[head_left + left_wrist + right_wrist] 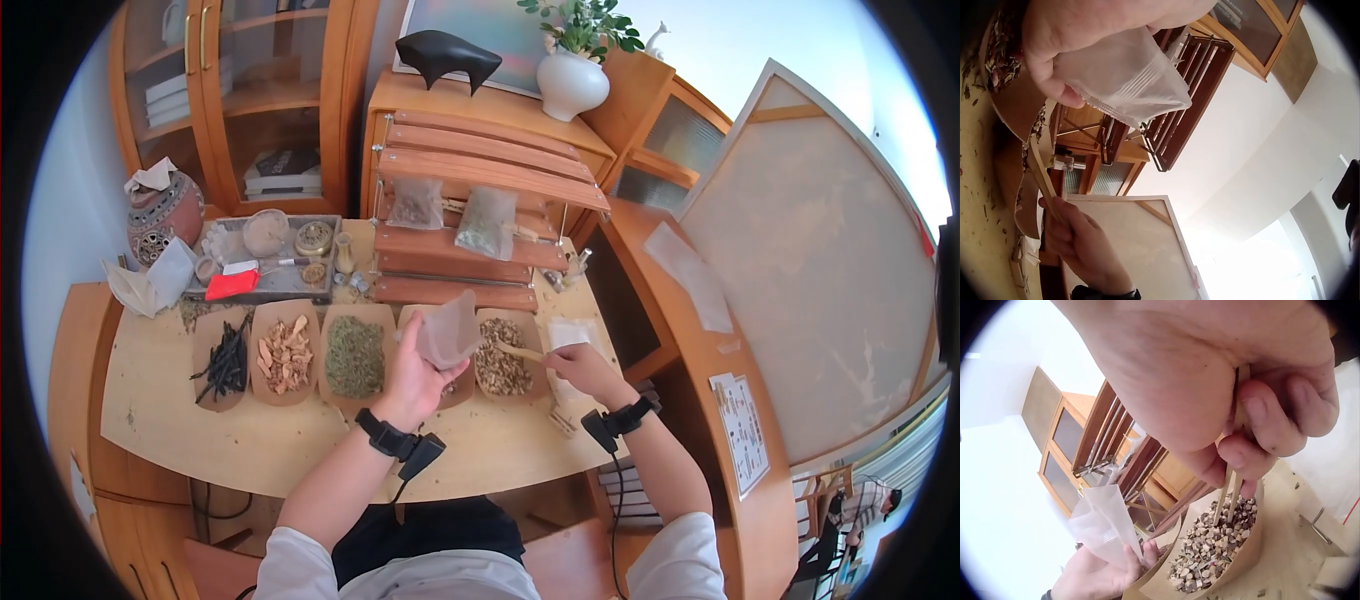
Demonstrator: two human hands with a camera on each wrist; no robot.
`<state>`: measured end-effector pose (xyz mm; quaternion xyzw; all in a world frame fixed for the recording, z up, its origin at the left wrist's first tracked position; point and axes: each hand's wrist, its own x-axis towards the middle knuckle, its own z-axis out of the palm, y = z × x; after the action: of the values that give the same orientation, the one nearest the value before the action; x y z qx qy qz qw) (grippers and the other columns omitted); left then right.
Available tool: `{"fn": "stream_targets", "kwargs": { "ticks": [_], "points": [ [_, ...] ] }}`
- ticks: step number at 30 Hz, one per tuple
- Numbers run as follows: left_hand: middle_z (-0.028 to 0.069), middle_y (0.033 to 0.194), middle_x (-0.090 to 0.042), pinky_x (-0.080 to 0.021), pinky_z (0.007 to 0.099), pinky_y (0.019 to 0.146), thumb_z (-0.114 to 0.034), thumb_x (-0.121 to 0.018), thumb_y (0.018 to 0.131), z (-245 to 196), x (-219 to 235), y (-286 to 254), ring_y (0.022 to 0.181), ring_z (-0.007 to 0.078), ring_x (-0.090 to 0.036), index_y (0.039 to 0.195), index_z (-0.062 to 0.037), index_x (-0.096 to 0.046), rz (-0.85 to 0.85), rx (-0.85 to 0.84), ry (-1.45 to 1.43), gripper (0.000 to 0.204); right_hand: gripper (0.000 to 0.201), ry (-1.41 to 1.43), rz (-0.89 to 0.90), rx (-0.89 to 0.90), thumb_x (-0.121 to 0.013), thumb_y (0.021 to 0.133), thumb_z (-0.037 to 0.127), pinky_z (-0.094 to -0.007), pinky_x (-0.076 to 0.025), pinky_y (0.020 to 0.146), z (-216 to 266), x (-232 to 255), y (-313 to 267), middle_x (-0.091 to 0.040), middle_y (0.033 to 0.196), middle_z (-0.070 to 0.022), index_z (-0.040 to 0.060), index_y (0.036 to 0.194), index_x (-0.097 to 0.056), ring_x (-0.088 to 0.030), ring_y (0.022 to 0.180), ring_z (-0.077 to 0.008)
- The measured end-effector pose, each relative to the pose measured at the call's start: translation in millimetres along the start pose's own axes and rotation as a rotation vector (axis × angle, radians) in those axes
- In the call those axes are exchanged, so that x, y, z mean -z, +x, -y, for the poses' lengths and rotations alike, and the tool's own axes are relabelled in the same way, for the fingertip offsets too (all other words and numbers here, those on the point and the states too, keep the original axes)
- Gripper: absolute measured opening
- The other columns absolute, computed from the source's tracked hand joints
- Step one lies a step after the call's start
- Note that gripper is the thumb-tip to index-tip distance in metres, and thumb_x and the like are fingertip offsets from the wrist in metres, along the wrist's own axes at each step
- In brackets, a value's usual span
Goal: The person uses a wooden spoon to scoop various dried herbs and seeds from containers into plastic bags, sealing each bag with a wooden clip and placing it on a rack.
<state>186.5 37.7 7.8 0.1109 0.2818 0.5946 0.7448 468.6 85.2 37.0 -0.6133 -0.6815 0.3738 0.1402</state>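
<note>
My left hand (pixel 408 382) holds a translucent white mesh pouch (pixel 450 332) above the row of paper trays, thumb and fingers at its lower edge. In the right wrist view the pouch (pixel 1107 522) looks flat, with a crimped seam. Light wooden tongs (pixel 518 351) are gripped in my right hand (pixel 588 370), fingers curled round them. Their two tips (pixel 1218 515) reach down into chopped tan and brown dried herb pieces (pixel 1207 556), which fill the rightmost paper tray (pixel 1254 537). My left hand and the pouch partly cover the neighbouring tray.
Further left stand trays with green dried herb (pixel 354 358), orange-tan slices (pixel 285 355) and dark strips (pixel 224 362). Behind them is a wooden slatted rack (pixel 470 242) bearing filled pouches (pixel 487 222). A grey tray (pixel 290 297) holds jars. White packets (pixel 572 335) lie right.
</note>
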Motion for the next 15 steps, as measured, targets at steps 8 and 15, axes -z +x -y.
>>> {"fn": "stream_targets", "kwargs": {
  "ticks": [8, 15],
  "points": [
    [0.0064, 0.133, -0.051, -0.048, 0.0414, 0.091, -0.055, -0.048, 0.098, 0.9, 3.6, 3.3, 0.12, 0.0238, -0.05, 0.138, -0.0162, -0.044, 0.007, -0.003, 0.0, 0.056, 0.027, 0.247, -0.005, -0.077, -0.06, 0.092, 0.021, -0.0255, -0.042, 0.061, -7.6, -10.2, -4.9, -0.06, 0.074, -0.0013, 0.0, 0.102, -0.074, -0.051, 0.066, -0.01],
    [0.0064, 0.135, -0.051, -0.047, 0.0423, 0.091, -0.054, -0.049, 0.097, 1.6, 4.5, 4.1, 0.121, 0.0241, -0.051, 0.137, -0.0164, -0.044, -0.01, 0.008, -0.013, 0.055, 0.026, 0.423, 0.053, -0.144, -0.059, 0.094, 0.019, -0.0208, -0.036, 0.059, 11.1, 11.8, -22.6, -0.055, 0.073, 0.0032, 0.0012, 0.107, -0.073, -0.044, 0.064, -0.0049]
  ]
}}
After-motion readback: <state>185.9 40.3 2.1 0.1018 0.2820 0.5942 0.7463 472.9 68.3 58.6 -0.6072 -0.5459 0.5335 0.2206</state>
